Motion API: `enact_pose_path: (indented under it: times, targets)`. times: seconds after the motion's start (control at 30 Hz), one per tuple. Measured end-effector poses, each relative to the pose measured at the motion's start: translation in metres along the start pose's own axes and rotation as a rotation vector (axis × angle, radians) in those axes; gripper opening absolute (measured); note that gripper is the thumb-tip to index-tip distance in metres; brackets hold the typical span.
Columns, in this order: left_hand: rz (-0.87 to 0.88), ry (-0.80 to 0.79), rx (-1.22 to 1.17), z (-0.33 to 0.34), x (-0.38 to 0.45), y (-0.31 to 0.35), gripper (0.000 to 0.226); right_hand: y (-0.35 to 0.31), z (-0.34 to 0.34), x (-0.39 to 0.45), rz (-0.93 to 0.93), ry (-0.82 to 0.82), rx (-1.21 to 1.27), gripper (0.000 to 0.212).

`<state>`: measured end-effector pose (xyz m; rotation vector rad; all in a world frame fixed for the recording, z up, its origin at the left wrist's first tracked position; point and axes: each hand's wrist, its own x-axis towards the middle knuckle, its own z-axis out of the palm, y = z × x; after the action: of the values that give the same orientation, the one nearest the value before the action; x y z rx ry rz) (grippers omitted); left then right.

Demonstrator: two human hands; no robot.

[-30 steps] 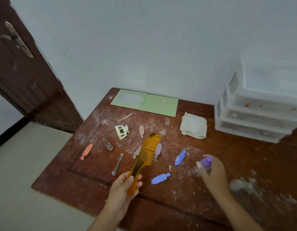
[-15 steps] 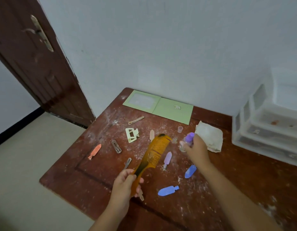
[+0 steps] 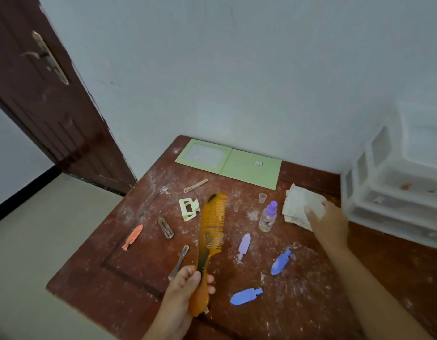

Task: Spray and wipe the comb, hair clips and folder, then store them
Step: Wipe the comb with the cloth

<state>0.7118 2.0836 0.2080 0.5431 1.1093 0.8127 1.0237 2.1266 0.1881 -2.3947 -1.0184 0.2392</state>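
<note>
The left hand (image 3: 188, 285) grasps the orange comb (image 3: 211, 244) by its handle, fingers curled round it, the toothed end raised and tilted away over the table (image 3: 310, 303); this grip is unchanged from half a second ago. The right hand (image 3: 327, 224) has let go of the spray bottle (image 3: 268, 217), which it was holding then, and now lies on the white cloth (image 3: 298, 204) with its fingers bent over the cloth's near right corner; whether they pinch the cloth or only press it cannot be told.

The spray bottle, clear with a purple top, now stands upright on the table just right of the comb's teeth, and the rest is placed from the comb. The cloth is further right, beyond the bottle; a small clear cap (image 3: 262, 198) sits just behind the bottle. The green folder (image 3: 251, 168) lies open and flat at the far edge, behind the comb. A cream claw clip (image 3: 188, 208) is just left of the comb's tip; a tan slide clip (image 3: 195, 185) lies behind that; a brown snap clip (image 3: 166, 228) and an orange clip (image 3: 132, 236) lie further left. A metal clip (image 3: 179, 262) lies close by the comb's handle on the left. To the right are a lilac clip (image 3: 244, 245) and two blue clips (image 3: 280, 262) (image 3: 245, 296). White drawers (image 3: 396, 192) stand far right; a brown door (image 3: 40, 94) is far left.
</note>
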Motion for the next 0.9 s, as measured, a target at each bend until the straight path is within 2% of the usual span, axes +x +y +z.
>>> enact_pose_path:
  times: [0.1, 0.17, 0.2, 0.23, 0.27, 0.33, 0.43, 0.53, 0.6, 0.7, 0.77, 0.83, 0.9]
  targets:
    - [0.007, -0.025, 0.018, 0.002, 0.000, -0.001, 0.017, 0.004, 0.007, 0.008, 0.164, -0.045, -0.115, 0.056]
    - [0.020, -0.036, 0.011, 0.002, -0.003, 0.000, 0.011, 0.004, 0.011, 0.014, 0.246, -0.083, -0.076, 0.057]
    - [0.036, -0.044, 0.011, 0.002, -0.004, 0.001, 0.019, 0.003, 0.012, 0.019, 0.302, -0.108, -0.023, 0.057]
    - [0.043, -0.052, 0.020, 0.003, -0.006, 0.004, 0.028, 0.001, 0.012, 0.026, 0.359, -0.131, 0.040, 0.054]
    - [0.054, -0.055, 0.044, 0.004, -0.008, 0.005, 0.024, -0.002, 0.011, 0.032, 0.414, -0.155, 0.116, 0.049]
    - [0.054, -0.062, 0.095, 0.007, -0.010, 0.007, 0.004, -0.007, 0.006, 0.040, 0.493, -0.181, 0.311, 0.042]
    - [0.073, -0.089, 0.207, 0.015, -0.014, 0.014, 0.018, -0.015, -0.020, 0.028, 0.474, -0.127, 0.705, 0.034]
    - [0.116, -0.155, 0.264, 0.026, -0.019, 0.020, 0.017, -0.020, -0.059, -0.011, 0.326, -0.049, 0.893, 0.034]
    - [0.156, -0.200, 0.308, 0.037, -0.023, 0.024, 0.016, -0.022, -0.083, -0.047, 0.158, 0.002, 0.867, 0.038]
    - [0.226, -0.311, 0.409, 0.058, -0.030, 0.029, 0.023, -0.039, -0.113, -0.106, -0.201, 0.092, 0.635, 0.055]
    - [0.268, -0.398, 0.485, 0.072, -0.038, 0.030, 0.025, -0.047, -0.113, -0.133, -0.531, 0.150, 0.517, 0.046]
    - [0.321, -0.471, 0.530, 0.084, -0.046, 0.030, 0.026, -0.044, -0.099, -0.143, -0.822, 0.139, 0.350, 0.031]
    - [0.375, -0.515, 0.593, 0.090, -0.053, 0.029, 0.029, -0.036, -0.085, -0.143, -0.991, 0.151, 0.122, 0.036]
